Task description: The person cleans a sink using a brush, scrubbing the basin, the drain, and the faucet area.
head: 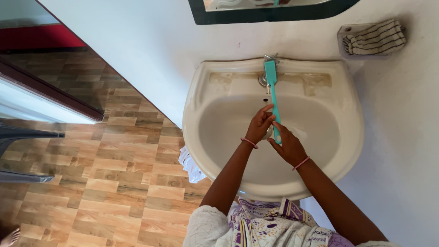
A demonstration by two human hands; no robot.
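Gripping a long teal brush [273, 98] over the washbasin [352, 132], the left hand [259, 126] and right hand [287, 145] both clasp its lower handle — the head rests by the tap beyond them. Wet fingers could let it slip into the bowl. No packages or labels show — only a striped cloth [375, 37] up to the right.

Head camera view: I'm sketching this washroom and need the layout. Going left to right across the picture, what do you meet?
Wood-pattern floor → white cloth under the basin's edge → left hand → teal brush → right hand → striped cloth in the wall holder.
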